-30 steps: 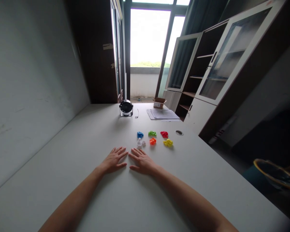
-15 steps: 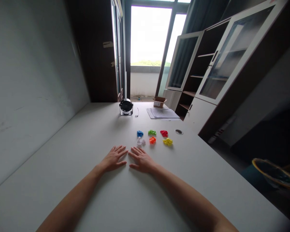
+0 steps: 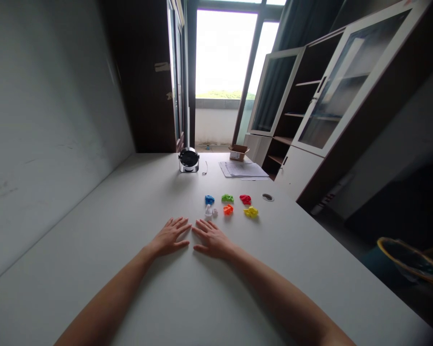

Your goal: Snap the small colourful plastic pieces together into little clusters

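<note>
Two bare arms, long and slender, reaching up from the lower edge of the view: the left forearm [image 3: 108, 294] and the right forearm [image 3: 276, 293], both smooth and rounded, narrowing evenly toward thin wrists. The left hand [image 3: 169, 237] and right hand [image 3: 212, 239] equally bare, narrow across the back, with slim, tapering fingers [image 3: 178, 223]. Wrists flowing into the hands without a sharp break. Fingernails too small to make out. Elbows and upper arms beyond the frame.

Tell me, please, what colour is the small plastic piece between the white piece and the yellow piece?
The plastic piece is bright orange; it shows best in the head view.
</note>
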Motion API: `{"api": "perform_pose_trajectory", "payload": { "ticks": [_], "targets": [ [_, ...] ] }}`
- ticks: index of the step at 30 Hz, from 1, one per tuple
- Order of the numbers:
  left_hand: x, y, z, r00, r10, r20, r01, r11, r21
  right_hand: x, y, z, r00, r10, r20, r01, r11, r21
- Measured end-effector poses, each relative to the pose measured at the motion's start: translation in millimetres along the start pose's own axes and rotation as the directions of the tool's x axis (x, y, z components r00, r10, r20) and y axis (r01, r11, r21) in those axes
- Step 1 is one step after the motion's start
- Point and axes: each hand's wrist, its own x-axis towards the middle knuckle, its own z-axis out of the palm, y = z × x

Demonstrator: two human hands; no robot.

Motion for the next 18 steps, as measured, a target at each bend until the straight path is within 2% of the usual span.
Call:
{"api": "perform_pose_trajectory", "payload": {
  "ticks": [18],
  "targets": [
    [0.1,-3.6,2.3,1.000,0.006,-0.015,-0.006,1.000,-0.019,-0.4,-0.9,-0.2,1.000,-0.011,-0.015,0.011,1.000,-0.004]
  ]
}}
